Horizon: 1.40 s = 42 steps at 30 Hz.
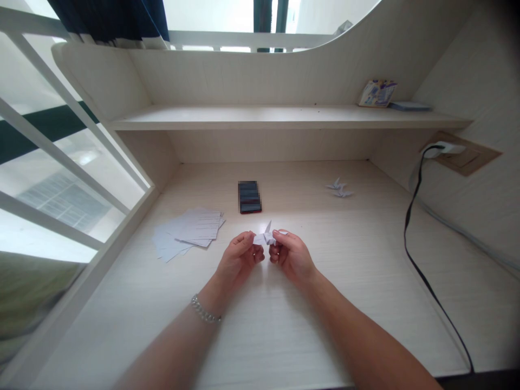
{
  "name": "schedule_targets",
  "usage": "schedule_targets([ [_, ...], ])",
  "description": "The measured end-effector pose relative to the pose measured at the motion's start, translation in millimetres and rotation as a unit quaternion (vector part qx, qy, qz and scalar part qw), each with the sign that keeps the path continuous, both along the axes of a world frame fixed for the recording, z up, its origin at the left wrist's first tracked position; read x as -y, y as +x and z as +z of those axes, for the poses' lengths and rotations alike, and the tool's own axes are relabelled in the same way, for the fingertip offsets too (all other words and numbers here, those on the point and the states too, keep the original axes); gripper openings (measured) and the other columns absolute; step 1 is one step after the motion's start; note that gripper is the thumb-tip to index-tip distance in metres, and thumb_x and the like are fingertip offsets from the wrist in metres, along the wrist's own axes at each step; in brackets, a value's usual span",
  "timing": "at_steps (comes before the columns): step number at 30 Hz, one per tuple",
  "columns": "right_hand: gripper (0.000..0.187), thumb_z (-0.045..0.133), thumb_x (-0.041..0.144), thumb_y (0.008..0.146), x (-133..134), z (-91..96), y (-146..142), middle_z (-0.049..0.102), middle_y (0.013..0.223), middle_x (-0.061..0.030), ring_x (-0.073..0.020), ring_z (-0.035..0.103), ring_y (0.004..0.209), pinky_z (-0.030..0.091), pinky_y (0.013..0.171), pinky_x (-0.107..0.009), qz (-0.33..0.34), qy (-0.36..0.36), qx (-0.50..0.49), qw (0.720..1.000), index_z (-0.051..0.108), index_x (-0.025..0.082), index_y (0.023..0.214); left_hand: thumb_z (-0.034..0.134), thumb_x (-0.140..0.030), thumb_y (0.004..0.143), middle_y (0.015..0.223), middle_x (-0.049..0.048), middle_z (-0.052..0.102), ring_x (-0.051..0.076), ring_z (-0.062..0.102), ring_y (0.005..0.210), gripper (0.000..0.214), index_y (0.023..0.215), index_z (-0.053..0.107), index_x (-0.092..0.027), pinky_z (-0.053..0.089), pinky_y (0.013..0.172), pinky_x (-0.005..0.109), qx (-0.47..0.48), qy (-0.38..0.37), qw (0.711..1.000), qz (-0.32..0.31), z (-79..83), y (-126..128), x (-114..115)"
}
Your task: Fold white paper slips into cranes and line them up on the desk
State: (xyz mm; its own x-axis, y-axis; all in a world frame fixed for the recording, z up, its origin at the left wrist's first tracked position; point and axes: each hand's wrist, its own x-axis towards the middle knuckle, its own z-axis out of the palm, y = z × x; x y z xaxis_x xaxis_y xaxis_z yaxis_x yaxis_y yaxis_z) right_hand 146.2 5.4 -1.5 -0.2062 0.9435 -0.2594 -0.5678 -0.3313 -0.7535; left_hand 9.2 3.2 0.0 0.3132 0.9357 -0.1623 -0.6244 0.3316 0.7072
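A small white origami crane (267,237) is held between my two hands above the middle of the desk. My left hand (242,253) pinches its left side between thumb and fingers; a metal chain bracelet circles that wrist. On the other side, my right hand (291,253) grips the crane with the thumb on top and the fingers curled under. One thin point of folded paper sticks up between the hands. Two finished-looking paper cranes (340,188) lie at the back right. To the left is a fanned pile of white paper sheets (199,227), some with lines.
A dark phone (249,196) lies beyond my hands. A black cable (414,260) runs from a white plug (442,149) in the wall outlet down the right side. The shelf (244,116) at the back carries a colourful box (377,93) and a flat bluish item (410,106).
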Motion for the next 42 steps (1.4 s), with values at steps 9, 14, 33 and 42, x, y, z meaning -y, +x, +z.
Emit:
schedule_targets([
  [9, 0.026, 0.067, 0.036, 0.070, -4.3, -1.4, 5.4, 0.046, 0.056, 0.0041, -0.0080, 0.040, 0.047, 0.029, 0.043, -0.022, -0.031, 0.021, 0.039, 0.999, 0.050, 0.018, 0.066, 0.060, -0.042, 0.077, 0.060, -0.0017, 0.050, 0.009, 0.049, 0.053, 0.031, 0.064, 0.050, -0.016, 0.041, 0.054, 0.024, -0.028, -0.008, 0.999, 0.045, 6.6, -4.6, -2.2],
  [14, 0.029, 0.067, 0.041, 0.069, -4.4, -2.0, 6.4, 0.046, 0.054, 0.0039, -0.0085, 0.038, 0.047, 0.027, 0.043, -0.022, -0.046, 0.048, 0.105, 0.992, 0.051, 0.018, 0.063, 0.063, -0.043, 0.074, 0.063, -0.0010, 0.052, 0.009, 0.048, 0.054, 0.031, 0.067, 0.051, -0.016, 0.037, 0.051, 0.022, -0.121, 0.024, 0.992, 0.034, 7.4, -2.5, -1.2],
  [33, 0.030, 0.067, 0.040, 0.072, -4.3, -4.8, 7.0, 0.049, 0.056, 0.0029, -0.0085, 0.040, 0.048, 0.029, 0.044, -0.022, -0.027, 0.064, 0.122, 0.990, 0.050, 0.017, 0.062, 0.063, -0.041, 0.074, 0.057, -0.0020, 0.050, 0.009, 0.046, 0.050, 0.029, 0.065, 0.051, -0.016, 0.034, 0.047, 0.021, -0.177, 0.036, 0.982, 0.048, 2.7, -5.9, -4.5],
  [42, 0.031, 0.062, 0.045, 0.075, -4.4, -7.1, 6.1, 0.053, 0.057, 0.0007, -0.0097, 0.045, 0.048, 0.032, 0.045, -0.022, 0.000, 0.028, 0.065, 0.997, 0.054, 0.017, 0.066, 0.061, -0.035, 0.078, 0.062, -0.0015, 0.051, 0.008, 0.050, 0.054, 0.023, 0.074, 0.049, -0.016, 0.038, 0.052, 0.020, -0.101, -0.016, 0.995, 0.002, 1.0, -0.9, -2.6],
])
